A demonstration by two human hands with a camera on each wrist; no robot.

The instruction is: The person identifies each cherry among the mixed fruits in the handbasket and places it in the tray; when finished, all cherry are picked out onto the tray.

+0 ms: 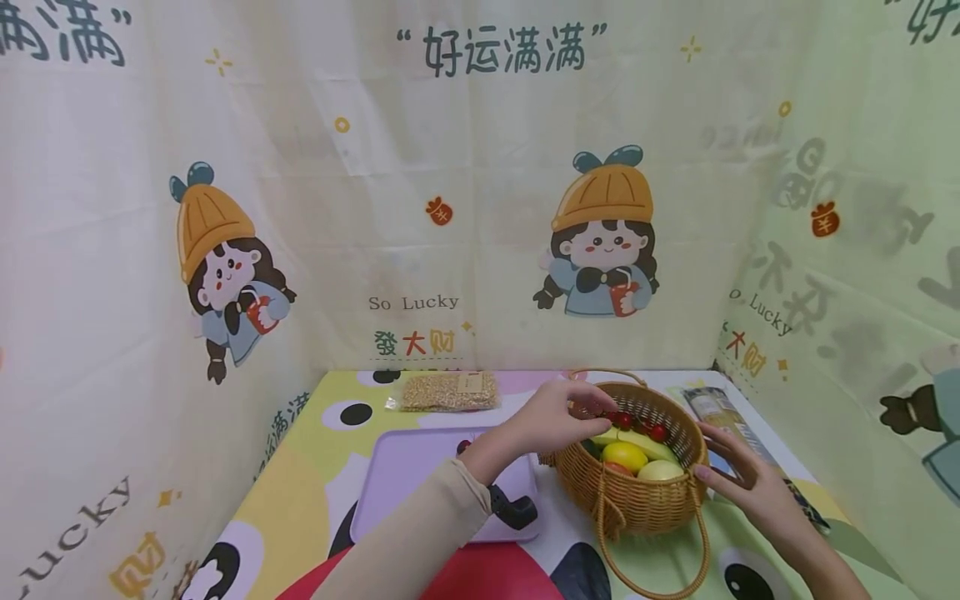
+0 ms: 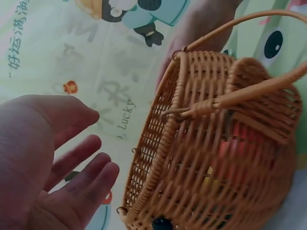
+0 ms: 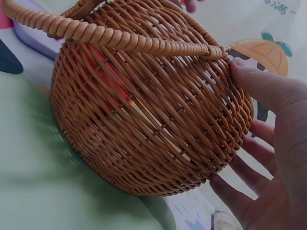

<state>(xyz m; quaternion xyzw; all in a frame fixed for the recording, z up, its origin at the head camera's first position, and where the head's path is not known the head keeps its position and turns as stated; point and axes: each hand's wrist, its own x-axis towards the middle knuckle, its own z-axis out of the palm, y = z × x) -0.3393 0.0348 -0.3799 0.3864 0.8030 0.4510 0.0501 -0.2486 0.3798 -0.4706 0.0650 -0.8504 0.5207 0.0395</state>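
Note:
A brown wicker basket (image 1: 630, 500) stands on the table, its front handle hanging down. Inside lie red cherries (image 1: 657, 432), a yellow lemon (image 1: 625, 456), a banana (image 1: 656, 447) and a pale round fruit (image 1: 660, 471). My left hand (image 1: 562, 412) hovers at the basket's left opening near the cherries. In the left wrist view its fingers (image 2: 98, 179) are loosely bent, with nothing between them and the thumb. My right hand (image 1: 750, 475) rests against the basket's right side. In the right wrist view the thumb touches the rim and the extended fingers (image 3: 240, 191) lie along the wicker wall.
Left of the basket lies a light purple tray (image 1: 405, 467) with a dark red cherry (image 1: 463, 447) on it, partly behind my left forearm. Behind the tray is a clear bag of grains (image 1: 450, 392). A printed package (image 1: 723, 417) lies right of the basket. Patterned curtains surround the table.

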